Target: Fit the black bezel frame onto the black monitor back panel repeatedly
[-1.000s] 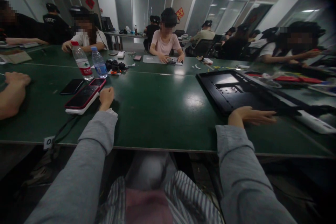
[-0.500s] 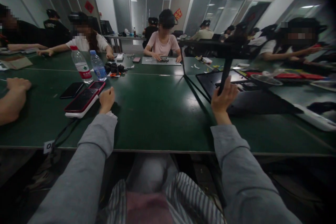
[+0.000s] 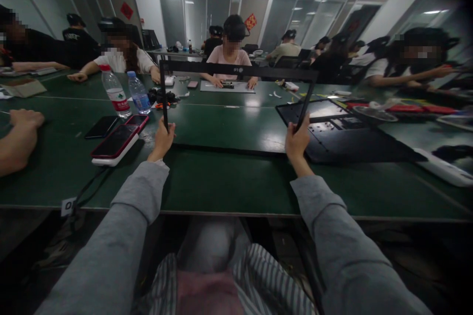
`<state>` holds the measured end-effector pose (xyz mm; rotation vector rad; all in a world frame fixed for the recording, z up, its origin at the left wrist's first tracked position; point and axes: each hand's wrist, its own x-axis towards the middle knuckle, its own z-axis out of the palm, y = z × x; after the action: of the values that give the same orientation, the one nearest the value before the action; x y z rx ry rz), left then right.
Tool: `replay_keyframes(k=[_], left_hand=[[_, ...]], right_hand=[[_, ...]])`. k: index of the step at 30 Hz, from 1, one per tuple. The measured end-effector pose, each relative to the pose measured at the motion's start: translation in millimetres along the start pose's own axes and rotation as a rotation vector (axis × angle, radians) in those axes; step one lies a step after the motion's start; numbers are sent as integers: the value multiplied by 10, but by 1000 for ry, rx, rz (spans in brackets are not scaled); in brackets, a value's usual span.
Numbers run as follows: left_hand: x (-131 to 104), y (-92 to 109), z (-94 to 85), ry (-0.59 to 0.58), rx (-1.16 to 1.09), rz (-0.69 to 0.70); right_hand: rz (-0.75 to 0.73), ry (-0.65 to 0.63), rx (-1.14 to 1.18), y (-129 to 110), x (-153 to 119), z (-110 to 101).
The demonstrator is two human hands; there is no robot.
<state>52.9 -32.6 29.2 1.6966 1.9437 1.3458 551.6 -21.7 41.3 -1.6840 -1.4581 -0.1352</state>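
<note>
A thin black rectangular frame (image 3: 207, 67) with an LG logo on one long side is held upright over the green table (image 3: 225, 177). My left hand (image 3: 163, 139) is closed around its left side, and my right hand (image 3: 298, 139) grips its right side. Through the frame's opening the tabletop shows. Just beyond my right hand lies a black laptop shell (image 3: 354, 142) with its inner side up. Left of my left hand, a phone in a red case (image 3: 115, 141) rests on a white block (image 3: 117, 157).
A dark phone (image 3: 101, 127), a red-capped bottle (image 3: 117, 96) and a blue-capped bottle (image 3: 139, 96) stand or lie at the left. Another person's arm (image 3: 16, 145) rests at the far left. Across the table sits a person in pink (image 3: 229, 54). Red items (image 3: 417, 106) lie at the right.
The frame has swung from the right to a place between my hands, facing me. My left hand has moved slightly right and taken its left side; my right hand has shifted left.
</note>
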Motion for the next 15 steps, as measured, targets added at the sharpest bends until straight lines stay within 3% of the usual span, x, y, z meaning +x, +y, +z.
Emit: replay_keyframes(k=[2, 6, 15], left_hand=[[3, -3, -7, -10, 17, -39], [38, -82, -38, 28, 192, -75], [56, -204, -151, -120, 546, -110]], right_hand=[[63, -5, 30, 65, 2, 97], [103, -132, 91, 222, 10, 287], [101, -405, 382, 460, 113, 442]])
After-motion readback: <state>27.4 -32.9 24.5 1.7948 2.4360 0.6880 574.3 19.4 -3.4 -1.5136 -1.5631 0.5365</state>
